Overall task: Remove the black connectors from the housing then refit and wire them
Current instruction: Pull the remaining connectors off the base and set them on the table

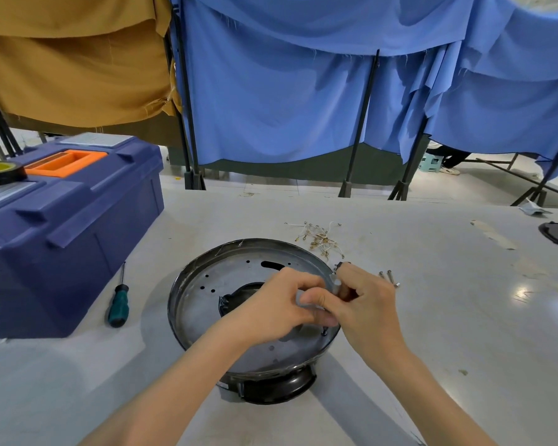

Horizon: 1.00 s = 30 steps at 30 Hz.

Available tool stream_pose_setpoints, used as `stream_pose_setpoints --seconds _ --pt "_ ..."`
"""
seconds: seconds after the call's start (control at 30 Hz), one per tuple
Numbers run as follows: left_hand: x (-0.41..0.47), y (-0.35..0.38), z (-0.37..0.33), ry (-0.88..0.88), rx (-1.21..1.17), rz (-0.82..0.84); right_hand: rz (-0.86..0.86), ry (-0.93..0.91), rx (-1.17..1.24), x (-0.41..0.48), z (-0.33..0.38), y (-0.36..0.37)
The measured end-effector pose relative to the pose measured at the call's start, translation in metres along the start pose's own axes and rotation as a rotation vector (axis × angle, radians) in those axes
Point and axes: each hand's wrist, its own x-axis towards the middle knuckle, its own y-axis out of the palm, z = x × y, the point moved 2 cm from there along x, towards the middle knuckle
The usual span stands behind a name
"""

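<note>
Housing (207, 284) sits mid-table (448, 333). A small black bit at its right rim looks like a connector (341, 264), but it's mostly hidden. Both hands meet right there: left hand (281, 304) and right hand (371, 300) have fingers curled, pinching a pale tube (316, 299) over the rim. My guess is we're at the refit/wiring stage. Next move needs a steady feed toward that connector without the tube slipping. Screws (388, 278) lie just right, terminals (319, 241) behind, screwdriver (118, 304) and toolbox (62, 226) off left.

Blue curtains (303, 101) and a tan curtain (71, 75) hang on black metal stands (361, 130). Floor (271, 185) pale, glossy. Worktable (448, 317) grey-white.
</note>
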Motion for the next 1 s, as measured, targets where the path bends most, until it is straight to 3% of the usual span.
stream_pose_setpoints --seconds 0.17,0.27,0.47,0.67,0.77,0.83,1.0 --pt "0.001 0.002 0.002 -0.064 0.006 -0.02 0.184 0.072 -0.02 0.009 0.006 -0.024" --pt "0.0 0.003 0.002 -0.063 0.01 -0.001 0.319 0.023 -0.046 0.013 0.011 -0.032" --pt "0.0 0.004 -0.002 -0.079 0.046 -0.016 0.244 0.056 0.0 0.012 0.011 -0.03" --pt "0.0 0.006 -0.005 -0.083 0.028 -0.012 0.078 0.016 -0.127 0.004 0.013 -0.013" --pt "0.0 0.007 -0.006 -0.089 0.048 0.0 0.011 0.126 -0.109 0.001 0.009 -0.011" --pt "0.0 0.008 -0.006 -0.083 0.089 0.02 0.045 0.178 -0.101 0.001 0.007 -0.017" --pt "0.0 0.007 -0.005 -0.108 0.132 0.003 0.274 0.087 -0.092 0.012 0.017 -0.034"
